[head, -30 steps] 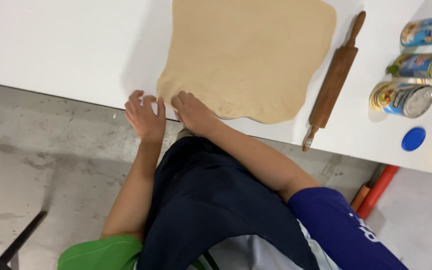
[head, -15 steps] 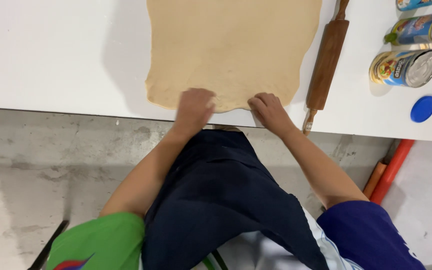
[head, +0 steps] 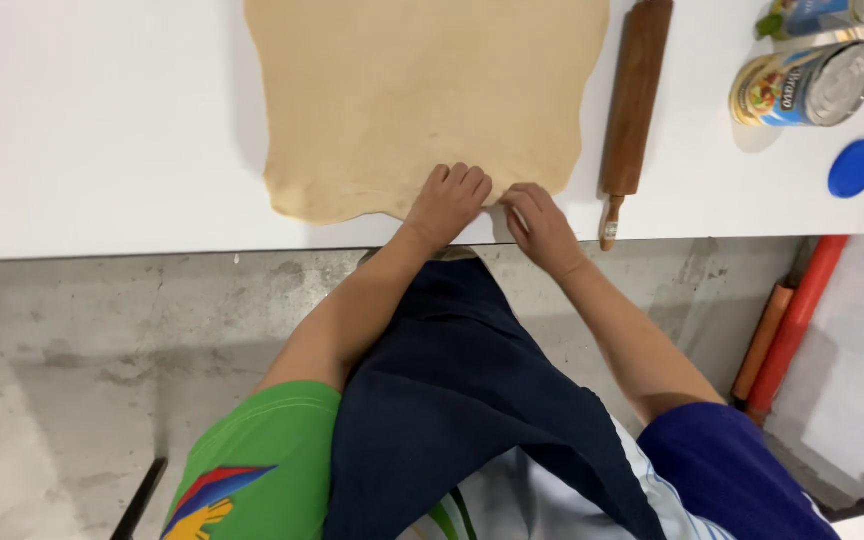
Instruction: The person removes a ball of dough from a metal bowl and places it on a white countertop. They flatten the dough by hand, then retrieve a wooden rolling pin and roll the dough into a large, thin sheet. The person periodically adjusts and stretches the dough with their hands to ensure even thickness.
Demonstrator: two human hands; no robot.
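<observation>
Overhead view; a rolled sheet of tan dough (head: 422,90) lies flat on a white counter (head: 102,120), stretching toward 12 o'clock from both hands; the left hand (head: 447,205) presses flat, fingers released, on its near edge; the right hand (head: 540,225), just beside at 3 o'clock, pinches that edge; a wooden rolling pin (head: 634,100) lies lengthwise at the dough's right.

We press our left hand (head: 449,203) flat on the near edge of the rolled-out dough sheet (head: 422,95), while our right hand (head: 540,225) pinches that edge just beside it. The dough lies on the white tabletop (head: 102,120). A wooden rolling pin (head: 634,100) rests just right of it, with a tin can (head: 804,84) and blue lid (head: 855,168) farther right.
</observation>
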